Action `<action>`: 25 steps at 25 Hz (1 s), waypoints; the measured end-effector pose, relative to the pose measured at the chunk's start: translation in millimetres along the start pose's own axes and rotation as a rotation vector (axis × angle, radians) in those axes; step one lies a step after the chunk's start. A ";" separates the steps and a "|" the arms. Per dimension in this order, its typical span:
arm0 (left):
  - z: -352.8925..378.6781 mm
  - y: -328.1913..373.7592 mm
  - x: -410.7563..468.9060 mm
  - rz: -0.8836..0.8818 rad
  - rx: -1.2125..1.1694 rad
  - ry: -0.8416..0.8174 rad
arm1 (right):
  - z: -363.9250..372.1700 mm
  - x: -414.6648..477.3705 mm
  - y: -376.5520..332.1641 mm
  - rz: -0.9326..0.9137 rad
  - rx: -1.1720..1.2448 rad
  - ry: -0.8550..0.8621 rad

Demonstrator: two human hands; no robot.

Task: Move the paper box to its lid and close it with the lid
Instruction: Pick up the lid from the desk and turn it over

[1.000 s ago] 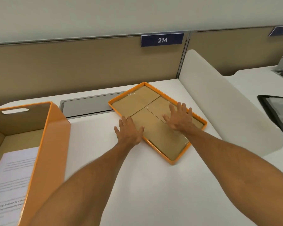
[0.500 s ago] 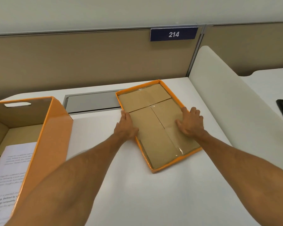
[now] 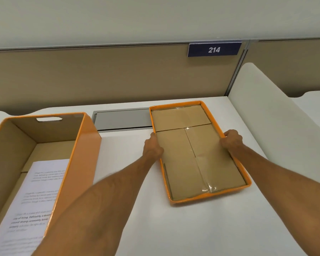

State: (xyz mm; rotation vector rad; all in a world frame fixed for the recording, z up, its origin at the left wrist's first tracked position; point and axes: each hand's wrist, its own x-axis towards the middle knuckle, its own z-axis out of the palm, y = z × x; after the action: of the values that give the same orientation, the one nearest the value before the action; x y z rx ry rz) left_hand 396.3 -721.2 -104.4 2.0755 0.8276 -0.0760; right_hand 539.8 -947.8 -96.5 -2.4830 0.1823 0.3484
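Lid lies upside down on the white table, right of centre, orange rim up, brown cardboard flaps and clear tape showing inside. Long axis runs away from the camera, far end just beside the grey cable-tray cover set into the table.

Left hand grips the lid's left long rim about mid-length, fingers curled over the edge. Right hand grips the right long rim opposite, fingers likewise closed on the edge. Both hands clamp the lid from the sides; can't tell whether it's lifted or sitting flat, the near end looks in contact with the table.

Paper box stands open on the table's left side, well apart from the lid, orange outside, brown inside, handle cutout in the far wall. Printed white sheet lies on the box floor.

Behind: tan partition panel with a blue plate reading 214. White curved divider on the table's right edge.
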 end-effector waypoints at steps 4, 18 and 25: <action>-38.0 4.4 -1.9 0.086 -0.203 -0.026 | -19.0 -17.4 -16.2 -0.060 0.119 -0.009; -256.9 -6.9 -35.9 0.208 -0.336 0.238 | -13.6 -159.0 -191.3 -0.228 0.321 0.044; -382.2 -87.7 -63.1 0.183 -0.338 0.299 | 49.5 -267.4 -272.8 -0.315 0.338 -0.011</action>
State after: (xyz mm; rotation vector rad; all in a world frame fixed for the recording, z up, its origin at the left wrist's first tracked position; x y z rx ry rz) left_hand 204.4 -432.9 90.0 1.8514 0.7611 0.4549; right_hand 331.6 -687.1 96.0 -2.1304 -0.1446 0.1802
